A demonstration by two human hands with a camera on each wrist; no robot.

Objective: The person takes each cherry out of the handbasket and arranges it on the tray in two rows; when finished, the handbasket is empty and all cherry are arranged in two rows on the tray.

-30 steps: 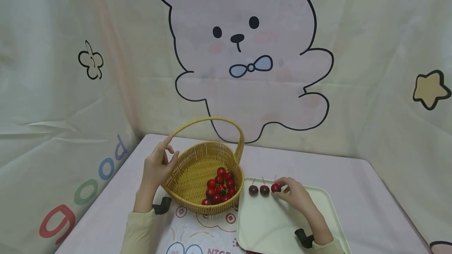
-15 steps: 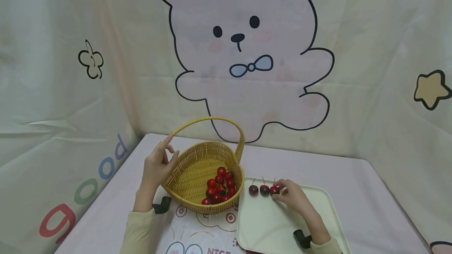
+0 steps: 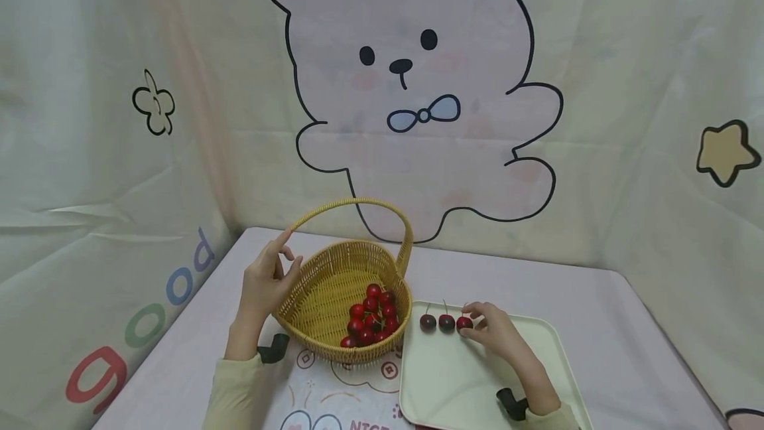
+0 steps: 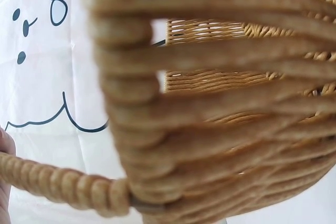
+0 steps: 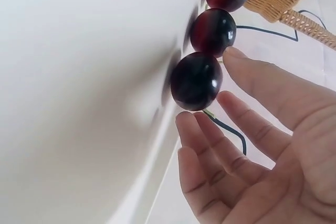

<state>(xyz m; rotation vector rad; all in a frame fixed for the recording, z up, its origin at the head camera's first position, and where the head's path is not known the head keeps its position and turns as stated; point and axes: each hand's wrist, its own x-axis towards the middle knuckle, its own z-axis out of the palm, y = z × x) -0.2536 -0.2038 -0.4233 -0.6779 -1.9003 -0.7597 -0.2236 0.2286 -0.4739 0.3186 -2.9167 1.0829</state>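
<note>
My left hand (image 3: 265, 284) holds the handle of the yellow wicker basket (image 3: 319, 297) at its left side; in the left wrist view only an edge of a finger (image 4: 4, 182) shows beside the handle. Several red cherries (image 3: 367, 324) lie in the basket's right part. On the cream tray (image 3: 471, 383), three dark cherries with stems stand in a row along the far edge: the left one (image 3: 428, 322), the middle one (image 3: 446, 323) and the right one (image 3: 464, 324). My right hand (image 3: 498, 336) is around the right cherry, thumb and fingers spread slightly apart from it.
A printed mat (image 3: 334, 390) lies in front of the basket, partly under it. The white-covered table (image 3: 537, 284) is bounded by a cartoon-printed cloth backdrop (image 3: 406, 164) behind and at the sides. The tray stands close to the basket's right side.
The right cherry, between my right fingers a second ago, has come down slightly into line with the other two, and the fingers have loosened from it. The left hand and basket stay put.
</note>
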